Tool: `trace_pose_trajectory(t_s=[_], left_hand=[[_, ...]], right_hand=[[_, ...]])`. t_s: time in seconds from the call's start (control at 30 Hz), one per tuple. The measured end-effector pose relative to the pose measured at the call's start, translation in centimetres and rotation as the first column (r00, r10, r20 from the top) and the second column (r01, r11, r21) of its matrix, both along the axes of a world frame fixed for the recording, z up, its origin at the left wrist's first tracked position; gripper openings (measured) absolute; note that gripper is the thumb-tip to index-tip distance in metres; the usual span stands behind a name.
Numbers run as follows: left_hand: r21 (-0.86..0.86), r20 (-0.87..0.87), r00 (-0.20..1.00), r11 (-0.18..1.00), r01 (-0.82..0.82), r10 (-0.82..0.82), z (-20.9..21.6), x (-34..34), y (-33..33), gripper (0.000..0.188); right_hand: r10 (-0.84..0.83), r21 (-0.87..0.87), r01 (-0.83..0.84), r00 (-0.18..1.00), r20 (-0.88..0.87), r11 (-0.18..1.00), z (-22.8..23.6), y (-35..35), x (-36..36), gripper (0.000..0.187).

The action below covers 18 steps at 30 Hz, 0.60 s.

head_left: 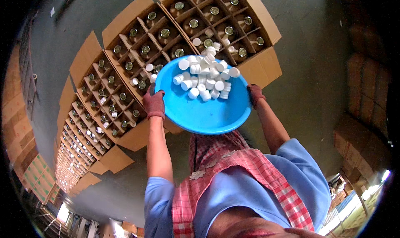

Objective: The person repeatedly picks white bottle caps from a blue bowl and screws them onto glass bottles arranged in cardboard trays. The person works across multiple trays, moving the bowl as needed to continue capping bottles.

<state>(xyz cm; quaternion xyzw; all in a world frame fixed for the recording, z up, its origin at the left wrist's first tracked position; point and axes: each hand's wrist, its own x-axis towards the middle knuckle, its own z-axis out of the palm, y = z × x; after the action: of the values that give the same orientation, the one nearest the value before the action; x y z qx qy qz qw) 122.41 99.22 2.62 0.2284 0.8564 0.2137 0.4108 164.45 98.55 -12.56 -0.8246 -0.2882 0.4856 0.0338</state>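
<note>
A round blue plastic basin (204, 117) is held between my two gloved hands, tilted away from me over open cartons of bottles. White screw caps (204, 77) are heaped at its far side, and some spill over the far rim. My left hand (154, 102), in a dark red glove, grips the left rim. On the right rim, my right hand (256, 94) is closed too, its fingers partly hidden behind the basin. Beneath the spill lies a divided carton (258, 67) with clear glass bottles (193, 23) upright in its cells. Several loose caps lie among the bottle necks.
A long row of similar open cartons (93, 100) curves off to the far left, caps scattered among their bottles. Cardboard flaps (125, 136) stick out along the near side. Stacked boxes (354, 146) stand at the right, more boxes (16, 125) at the left. Grey floor (304, 42) lies between.
</note>
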Motion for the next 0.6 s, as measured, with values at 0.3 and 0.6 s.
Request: trace_pose_trajectory(t_s=[0.3,0.6], left_hand=[[0.215,0.235,0.942,0.933,-0.289,0.238,-5.3,-4.1,-6.7,0.045],[0.042,0.643,0.246,0.286,-0.957,0.725,-12.8,-6.1,-12.8,0.041]], right_hand=[[0.074,0.295,-0.067,0.997,-0.012,0.953,0.4,1.3,-8.1,0.035],[0.447,0.428,-0.523,0.852,0.271,0.737,0.3,12.6,-15.0,0.042]])
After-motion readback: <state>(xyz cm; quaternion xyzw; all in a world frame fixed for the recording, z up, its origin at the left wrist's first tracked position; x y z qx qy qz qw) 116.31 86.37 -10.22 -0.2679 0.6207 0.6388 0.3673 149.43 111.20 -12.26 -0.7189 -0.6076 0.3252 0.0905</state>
